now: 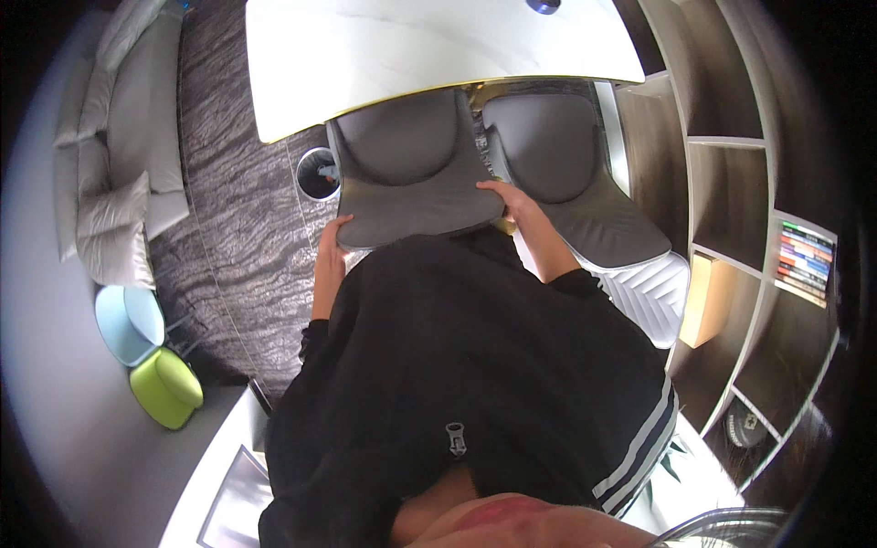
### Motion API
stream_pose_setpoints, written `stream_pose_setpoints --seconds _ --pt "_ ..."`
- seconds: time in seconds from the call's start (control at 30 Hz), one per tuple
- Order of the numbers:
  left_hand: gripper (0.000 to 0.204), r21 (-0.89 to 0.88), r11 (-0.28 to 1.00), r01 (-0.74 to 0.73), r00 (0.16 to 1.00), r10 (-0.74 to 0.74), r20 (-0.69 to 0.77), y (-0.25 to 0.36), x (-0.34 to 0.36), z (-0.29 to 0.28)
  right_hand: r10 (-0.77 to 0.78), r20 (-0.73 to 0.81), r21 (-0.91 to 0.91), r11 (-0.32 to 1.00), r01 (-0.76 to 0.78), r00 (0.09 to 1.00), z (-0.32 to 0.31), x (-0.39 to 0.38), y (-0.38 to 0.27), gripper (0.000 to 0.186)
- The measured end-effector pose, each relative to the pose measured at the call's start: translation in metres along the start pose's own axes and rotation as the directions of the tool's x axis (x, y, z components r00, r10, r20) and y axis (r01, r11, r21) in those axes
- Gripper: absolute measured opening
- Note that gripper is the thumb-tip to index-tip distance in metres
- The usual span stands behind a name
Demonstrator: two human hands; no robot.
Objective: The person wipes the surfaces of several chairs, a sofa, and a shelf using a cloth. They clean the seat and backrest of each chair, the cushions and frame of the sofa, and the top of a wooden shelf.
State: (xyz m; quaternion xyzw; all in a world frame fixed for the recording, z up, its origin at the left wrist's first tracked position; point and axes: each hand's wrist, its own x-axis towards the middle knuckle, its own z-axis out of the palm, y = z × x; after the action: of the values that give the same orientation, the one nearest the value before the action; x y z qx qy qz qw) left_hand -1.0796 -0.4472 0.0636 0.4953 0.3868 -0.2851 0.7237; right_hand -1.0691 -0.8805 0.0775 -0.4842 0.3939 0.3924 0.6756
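Observation:
My left hand (334, 239) grips the left side of a dark grey padded chair (406, 205), near the seat's front corner. My right hand (508, 203) holds the same seat's right side, fingers curled over its edge. The chair's upper part reaches the edge of a white marble-look table (438, 41). Just right of it stands a second grey chair (548, 151), with a white quilted seat (639, 306) showing below it. A round bin (316, 173) sits left of the chair I hold.
A grey sofa (151, 82) with a cushion (114, 233), plus blue (123, 324) and green (164, 388) chairs, line the left. White-framed shelving (726, 142) with books (801, 260) runs along the right. A small blue object (543, 5) rests on the table. A white surface (201, 493) is behind me.

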Motion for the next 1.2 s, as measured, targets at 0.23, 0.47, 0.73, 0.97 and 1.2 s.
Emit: stream_pose_setpoints --seconds 0.23,0.47,0.73,0.97,1.2 --pt "0.037 0.2 0.9 -0.388 0.916 0.353 0.189 0.001 -0.074 0.062 0.012 -0.054 -0.164 0.986 -0.021 0.998 -0.019 0.031 -0.012 0.091" --pt "0.049 0.314 0.899 -0.306 0.943 0.24 0.232 -0.049 0.075 -0.06 -0.114 -0.123 0.062 0.991 0.122 0.986 -0.008 0.036 -0.006 0.09" --pt "0.051 0.324 0.943 0.073 0.969 -0.144 0.201 -0.064 0.124 -0.096 -0.3 -0.395 0.473 0.744 0.472 0.868 -0.009 -0.018 0.146 0.062" --pt "0.052 0.395 0.883 0.255 0.864 -0.391 0.318 -0.134 0.147 -0.052 -0.466 -0.447 0.883 -0.096 0.459 0.764 -0.046 -0.09 0.369 0.057" --pt "0.052 0.746 0.655 0.118 0.814 -0.494 0.305 -0.158 0.103 0.092 -0.306 -0.573 0.819 -0.183 0.543 0.76 -0.043 -0.144 0.399 0.034"
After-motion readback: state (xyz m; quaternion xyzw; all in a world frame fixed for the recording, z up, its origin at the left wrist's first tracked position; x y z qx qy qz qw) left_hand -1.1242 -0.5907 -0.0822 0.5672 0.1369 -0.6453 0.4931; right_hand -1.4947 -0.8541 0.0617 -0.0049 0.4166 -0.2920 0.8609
